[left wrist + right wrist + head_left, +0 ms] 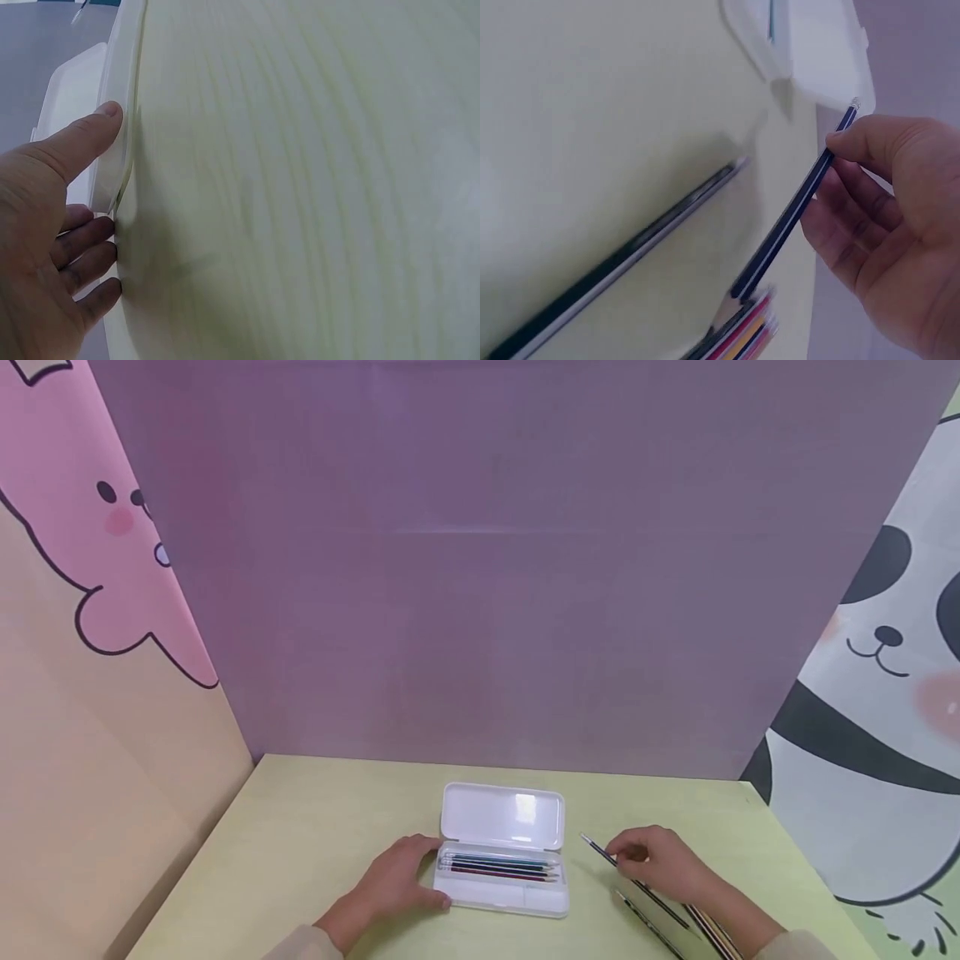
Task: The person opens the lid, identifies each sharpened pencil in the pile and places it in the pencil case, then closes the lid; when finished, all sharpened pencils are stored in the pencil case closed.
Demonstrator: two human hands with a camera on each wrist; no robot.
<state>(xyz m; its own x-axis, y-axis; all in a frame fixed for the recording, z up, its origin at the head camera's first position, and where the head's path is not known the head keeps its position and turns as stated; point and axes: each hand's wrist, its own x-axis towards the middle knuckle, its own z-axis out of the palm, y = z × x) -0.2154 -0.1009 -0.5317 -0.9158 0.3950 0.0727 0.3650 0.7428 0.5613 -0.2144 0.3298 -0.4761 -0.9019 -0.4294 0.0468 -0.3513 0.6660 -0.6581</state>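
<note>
A white pencil case [501,900] lies with its lid [487,814] raised at the back. Several dark and red pencils [502,867] lie side by side in its tray. My left hand [401,877] holds the case's left end, thumb at the front corner and index finger near the hinge. Between thumb and fingers, my right hand [660,860] pinches a dark blue striped pencil [791,210] near its white-tipped end. The pencil slants over the table to the right of the case, its sharpened point toward me.
Another dark pencil [648,925] lies on the table below the right hand. A bunch of several coloured pencils [708,931] sits partly under the right forearm. A purple panel [480,610] rises behind the pale yellow table [337,802], with cartoon-printed walls at both sides.
</note>
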